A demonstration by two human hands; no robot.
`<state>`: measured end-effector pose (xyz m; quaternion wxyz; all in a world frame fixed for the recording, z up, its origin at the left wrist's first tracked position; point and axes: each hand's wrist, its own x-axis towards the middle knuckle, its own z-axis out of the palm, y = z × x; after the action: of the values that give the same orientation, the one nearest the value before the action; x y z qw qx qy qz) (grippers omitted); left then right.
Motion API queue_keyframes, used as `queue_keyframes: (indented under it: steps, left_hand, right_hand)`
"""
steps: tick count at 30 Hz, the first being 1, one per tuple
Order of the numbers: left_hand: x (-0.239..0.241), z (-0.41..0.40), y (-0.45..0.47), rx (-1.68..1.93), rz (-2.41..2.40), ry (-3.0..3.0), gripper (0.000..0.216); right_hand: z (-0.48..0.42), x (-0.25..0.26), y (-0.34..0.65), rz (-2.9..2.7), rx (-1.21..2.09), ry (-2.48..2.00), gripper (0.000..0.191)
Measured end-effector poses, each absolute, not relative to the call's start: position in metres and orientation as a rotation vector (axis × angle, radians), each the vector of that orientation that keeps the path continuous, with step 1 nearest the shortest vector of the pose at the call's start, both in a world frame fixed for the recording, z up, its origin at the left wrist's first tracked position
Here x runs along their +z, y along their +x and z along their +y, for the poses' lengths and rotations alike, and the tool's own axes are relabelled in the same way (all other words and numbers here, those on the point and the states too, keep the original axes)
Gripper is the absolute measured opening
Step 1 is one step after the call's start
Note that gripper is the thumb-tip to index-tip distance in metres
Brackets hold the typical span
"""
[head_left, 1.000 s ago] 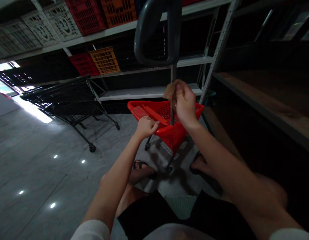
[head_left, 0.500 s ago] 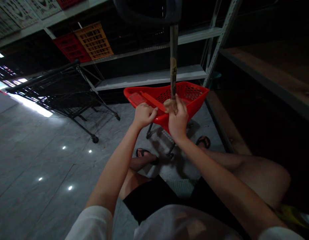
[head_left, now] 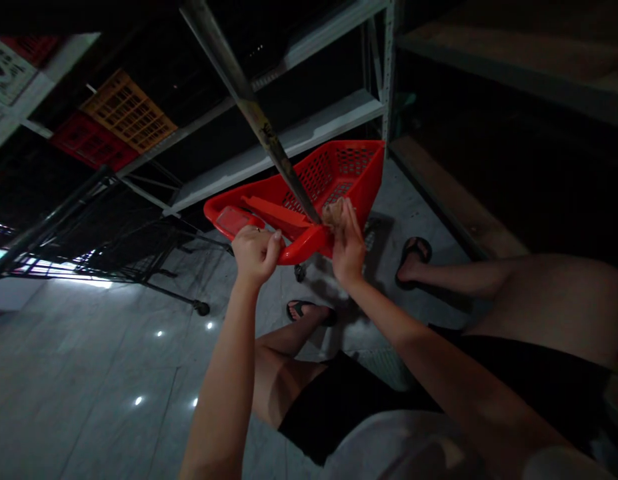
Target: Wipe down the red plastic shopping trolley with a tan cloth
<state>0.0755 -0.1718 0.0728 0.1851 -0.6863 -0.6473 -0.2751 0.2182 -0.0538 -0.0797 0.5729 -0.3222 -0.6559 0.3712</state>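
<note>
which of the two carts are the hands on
The red cart: the left hand grips its rim and the right hand holds a cloth to its pole. The black cart stands untouched off to the left.

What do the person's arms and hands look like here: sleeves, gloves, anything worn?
The left hand and right hand are bare: no gloves, no watch or bracelet visible. Both forearms are uncovered; no sleeve reaches them. A white top shows at the bottom edge. Dim light hides finer detail.
</note>
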Motion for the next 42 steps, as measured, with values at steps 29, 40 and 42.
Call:
queue_keyframes:
  steps: [29,40,42]
  left_hand:
    - [0.074,-0.170,0.095,-0.778,-1.662,-1.893,0.056]
    - [0.064,-0.163,0.096,-0.805,-1.688,-1.827,0.063]
    - [0.062,-0.162,0.097,-0.823,-1.629,-1.824,0.063]
  right_hand:
    - [-0.054,-0.062,0.223,-1.427,0.969,-0.804,0.048]
    - [-0.135,-0.015,0.246,-1.645,0.598,-0.252,0.054]
    - [-0.114,-0.019,0.244,-1.744,0.505,-0.114,0.045]
